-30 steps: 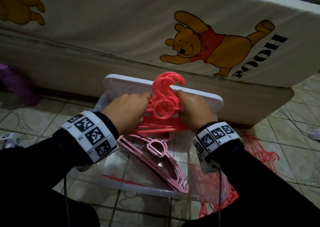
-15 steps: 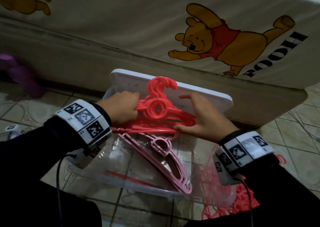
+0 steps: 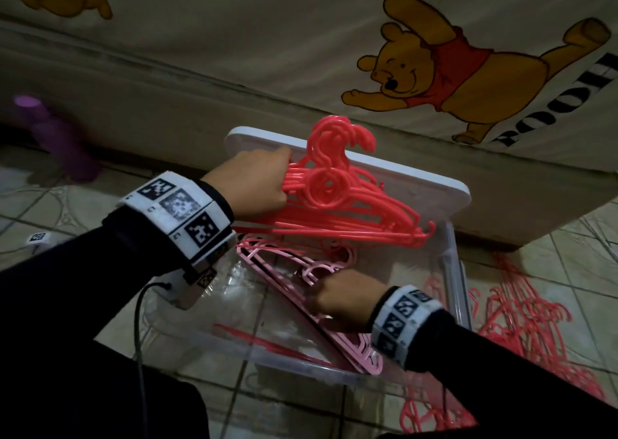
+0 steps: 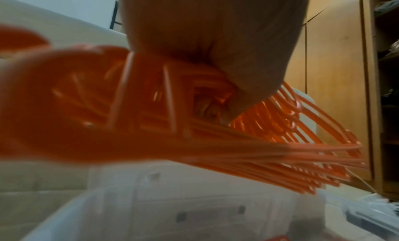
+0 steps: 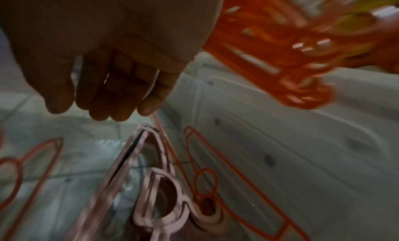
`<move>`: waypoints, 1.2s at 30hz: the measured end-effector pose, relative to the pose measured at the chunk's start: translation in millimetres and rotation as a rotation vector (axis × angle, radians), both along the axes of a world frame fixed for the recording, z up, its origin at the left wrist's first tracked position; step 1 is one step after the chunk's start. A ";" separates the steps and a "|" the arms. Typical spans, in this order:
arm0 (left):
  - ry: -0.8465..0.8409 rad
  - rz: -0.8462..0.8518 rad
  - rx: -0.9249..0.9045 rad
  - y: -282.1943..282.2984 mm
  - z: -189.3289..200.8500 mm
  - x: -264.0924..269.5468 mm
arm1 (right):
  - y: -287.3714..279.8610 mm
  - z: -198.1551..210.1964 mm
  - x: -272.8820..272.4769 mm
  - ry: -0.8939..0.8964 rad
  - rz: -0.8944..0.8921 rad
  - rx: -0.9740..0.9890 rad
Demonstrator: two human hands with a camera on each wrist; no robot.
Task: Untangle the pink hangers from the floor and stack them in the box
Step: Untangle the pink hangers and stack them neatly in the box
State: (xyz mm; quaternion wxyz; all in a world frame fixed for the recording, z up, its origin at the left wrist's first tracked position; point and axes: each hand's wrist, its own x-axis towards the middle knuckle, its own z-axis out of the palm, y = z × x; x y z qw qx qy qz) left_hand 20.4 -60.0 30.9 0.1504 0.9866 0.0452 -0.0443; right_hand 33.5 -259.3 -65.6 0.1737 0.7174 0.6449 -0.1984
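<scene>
The left hand is gripping the coral hanger bundle, fingers clamped on its shoulder, above the clear box. At five o'clock from it, the right hand is reaching into the box over the pale pink hangers, fingers straight and together; contact cannot be told.

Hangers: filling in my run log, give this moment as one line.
left hand: grips coral hanger bundle over box | right hand: open, above pale pink hangers in box
</scene>
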 end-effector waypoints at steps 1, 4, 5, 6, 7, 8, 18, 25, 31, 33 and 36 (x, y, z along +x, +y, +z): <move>-0.009 0.005 -0.011 -1.8 0.5 1.0 | 8.5 -8.4 -2.1 -0.005 0.066 -0.056; -0.015 0.010 -0.039 -5.7 1.7 3.9 | 29.6 -35.9 -7.1 0.038 0.168 -0.131; -0.017 0.009 -0.045 -6.3 1.9 4.7 | 35.3 -46.1 -7.7 0.071 0.179 -0.153; -0.019 0.009 -0.049 -6.7 1.7 5.6 | 39.8 -56.3 -8.3 0.106 0.189 -0.176; -0.022 0.011 -0.053 -6.8 1.4 6.5 | 43.8 -66.3 -8.8 0.147 0.196 -0.185; -0.028 0.014 -0.057 -6.5 0.8 7.2 | 46.5 -76.6 -9.5 0.188 0.191 -0.180; -0.046 0.020 -0.063 -1.9 -2.5 9.8 | 45.1 -147.1 -15.4 0.444 -0.083 -0.135; -0.011 0.040 -0.074 -2.6 -4.3 10.1 | 43.0 -109.2 -10.5 0.537 -0.272 -0.061; 0.004 0.046 -0.094 -3.7 -0.8 8.2 | 26.9 -28.4 0.6 0.380 -0.335 0.177; -0.009 0.052 -0.081 -3.5 -0.5 6.7 | 15.0 2.6 2.1 0.373 -0.383 0.273; -0.007 0.049 -0.058 -4.4 -1.8 3.9 | -6.1 48.0 3.9 0.377 -0.484 0.417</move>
